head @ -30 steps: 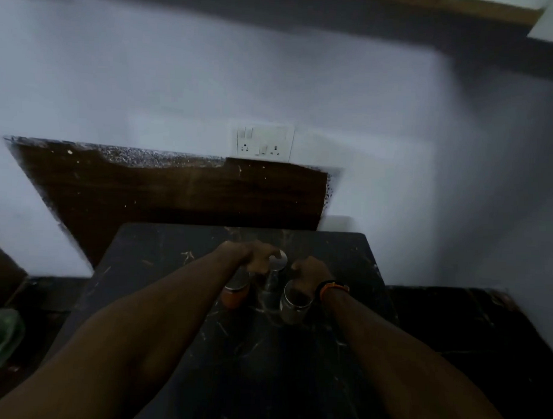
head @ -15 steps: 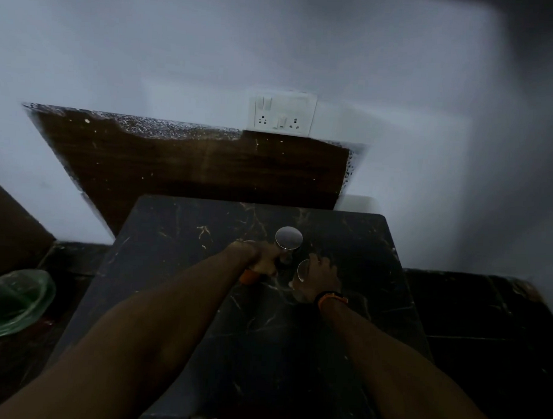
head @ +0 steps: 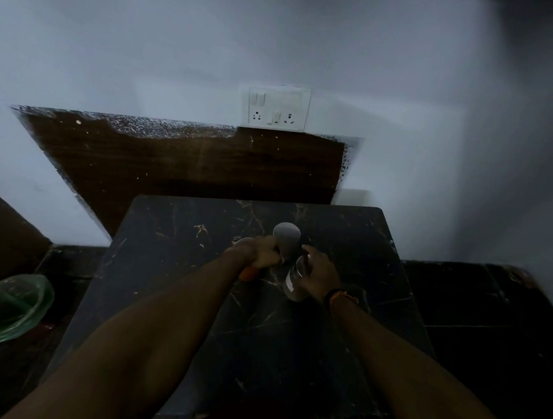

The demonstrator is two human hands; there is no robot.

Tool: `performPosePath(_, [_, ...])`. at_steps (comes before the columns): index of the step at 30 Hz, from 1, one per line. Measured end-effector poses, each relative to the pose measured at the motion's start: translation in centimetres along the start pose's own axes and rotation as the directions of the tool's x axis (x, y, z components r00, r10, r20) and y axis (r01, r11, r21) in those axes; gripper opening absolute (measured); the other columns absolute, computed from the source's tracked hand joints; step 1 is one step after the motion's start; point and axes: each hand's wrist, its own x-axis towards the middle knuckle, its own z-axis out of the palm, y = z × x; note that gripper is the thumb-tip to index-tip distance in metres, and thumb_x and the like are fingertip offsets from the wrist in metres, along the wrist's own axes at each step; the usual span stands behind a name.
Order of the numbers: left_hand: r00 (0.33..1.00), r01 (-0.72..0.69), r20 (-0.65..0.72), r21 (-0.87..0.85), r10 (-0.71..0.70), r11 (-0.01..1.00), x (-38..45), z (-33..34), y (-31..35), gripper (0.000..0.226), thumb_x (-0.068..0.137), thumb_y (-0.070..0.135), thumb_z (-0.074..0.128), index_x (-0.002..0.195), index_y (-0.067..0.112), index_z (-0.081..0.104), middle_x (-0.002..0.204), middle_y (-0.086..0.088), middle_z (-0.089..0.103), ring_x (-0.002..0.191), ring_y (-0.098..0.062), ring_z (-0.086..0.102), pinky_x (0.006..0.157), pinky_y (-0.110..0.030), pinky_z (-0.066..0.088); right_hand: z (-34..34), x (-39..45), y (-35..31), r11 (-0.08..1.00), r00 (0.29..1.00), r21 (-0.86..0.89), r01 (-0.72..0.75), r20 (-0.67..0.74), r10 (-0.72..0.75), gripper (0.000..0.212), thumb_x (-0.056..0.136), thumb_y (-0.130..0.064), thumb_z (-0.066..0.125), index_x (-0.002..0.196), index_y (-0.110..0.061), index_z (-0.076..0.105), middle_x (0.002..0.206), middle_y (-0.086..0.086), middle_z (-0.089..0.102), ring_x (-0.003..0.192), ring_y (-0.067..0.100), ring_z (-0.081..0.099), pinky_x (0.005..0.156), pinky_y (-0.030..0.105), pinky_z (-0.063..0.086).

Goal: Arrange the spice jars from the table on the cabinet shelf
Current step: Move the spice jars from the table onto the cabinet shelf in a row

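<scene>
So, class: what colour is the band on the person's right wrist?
Orange and black; the wrist band shows best in the head view.

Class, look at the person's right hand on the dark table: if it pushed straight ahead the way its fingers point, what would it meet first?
Probably the silver-lidded jar just beyond the right hand, which already holds a clear jar; depth is unclear.

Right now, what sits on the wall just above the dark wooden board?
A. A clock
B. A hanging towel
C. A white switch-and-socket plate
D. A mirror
C. A white switch-and-socket plate is on the wall directly above the top edge of the dark wooden board.
</scene>
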Motion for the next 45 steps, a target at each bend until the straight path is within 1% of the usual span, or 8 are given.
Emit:
performPosePath(4, [0.997,-0.014,-0.078,-0.175,0.001,0.984,-0.2,0.7,-0.2,0.023,0.101,0.018,0.047,0.12,0.012,0.061,0.114,-0.01,0.065,0.103,-0.022,0.063,0.095,-0.043,0.051,-1.6,0.2,-0.8,0.992,0.998,0.113,0.058,-0.033,-0.055,0.084,0.078,-0.027,0.082,0.15,-0.027,0.039,0.148,0.002,0.048,0.137,0.023,0.046,0.111,0.04,0.04])
performPosePath(8, [0.979,-0.009,-0.181,-0.502,-0.095,0.865,-0.8,1.1,-0.5,0.022,0.104,0.012,0.041,0.11,0.011,0.062,0.099,-0.005,0.063,0.084,-0.012,0.061,0.069,-0.024,0.049,-4.2,0.3,-2.4,0.963,0.99,0.23,0.137,-0.014,-0.138,0.084,0.075,-0.022,0.083,0.147,-0.029,0.042,0.149,-0.002,0.048,0.136,0.019,0.046,0.109,0.038,0.04])
performPosePath(11, [0.963,-0.005,-0.206,-0.657,-0.173,0.754,-1.3,1.4,-1.1,0.025,0.104,0.015,0.041,0.118,0.008,0.06,0.105,-0.01,0.064,0.091,-0.019,0.061,0.077,-0.032,0.052,-6.5,0.3,-3.9,0.926,0.974,0.319,0.203,0.03,-0.224,0.085,0.075,-0.013,0.081,0.149,-0.029,0.042,0.152,-0.001,0.045,0.138,0.021,0.044,0.111,0.046,0.044])
performPosePath(17, [0.987,0.081,0.051,-0.975,-0.15,0.206,-2.7,1.4,-1.0,0.045,0.102,0.046,0.042,0.134,0.016,0.051,0.132,-0.023,0.058,0.122,-0.043,0.057,0.1,-0.052,0.05,-10.2,0.1,-7.2,0.834,0.914,0.43,0.346,0.047,-0.403,0.08,0.071,0.009,0.071,0.139,-0.028,0.052,0.132,-0.002,0.056,0.118,0.018,0.059,0.084,0.029,0.058])
performPosePath(22, [1.0,-0.021,-0.02,-0.986,-0.004,-0.163,-3.0,0.6,-0.1,0.061,0.097,0.049,0.048,0.145,0.012,0.044,0.14,-0.033,0.05,0.124,-0.049,0.056,0.098,-0.057,0.051,-12.1,-0.2,-9.7,0.775,0.88,0.479,0.413,0.011,-0.476,0.078,0.066,-0.002,0.069,0.14,-0.023,0.052,0.127,0.003,0.057,0.115,0.02,0.06,0.091,0.038,0.059])
performPosePath(25, [0.991,-0.105,-0.123,-0.951,0.046,-0.291,-3.4,-0.2,0.8,0.061,0.096,0.045,0.053,0.147,0.011,0.043,0.142,-0.035,0.047,0.126,-0.052,0.053,0.104,-0.061,0.045,-12.7,0.0,-10.9,0.738,0.872,0.526,0.422,-0.012,-0.49,0.079,0.068,-0.005,0.071,0.142,-0.026,0.052,0.132,0.002,0.056,0.122,0.024,0.057,0.095,0.041,0.056])
performPosePath(33, [0.957,-0.253,-0.291,-0.846,0.008,-0.469,-4.1,-1.5,3.7,0.058,0.096,0.035,0.059,0.141,0.001,0.047,0.138,-0.036,0.052,0.127,-0.054,0.05,0.109,-0.066,0.037,-13.2,0.6,-13.6,0.671,0.887,0.608,0.424,-0.129,-0.444,0.055,0.088,-0.037,0.07,0.14,-0.037,0.055,0.133,-0.017,0.061,0.12,0.003,0.06,0.089,0.025,0.053])
performPosePath(45, [0.891,-0.401,-0.455,-0.786,0.001,-0.471,-4.7,-2.1,6.0,0.058,0.09,0.018,0.066,0.144,0.008,0.047,0.137,-0.032,0.055,0.124,-0.05,0.056,0.105,-0.069,0.039,-14.6,1.2,-16.4,0.621,0.889,0.639,0.453,-0.277,-0.364,0.055,0.081,-0.052,0.07,0.132,-0.038,0.058,0.141,0.001,0.057,0.129,0.022,0.055,0.111,0.05,0.046])
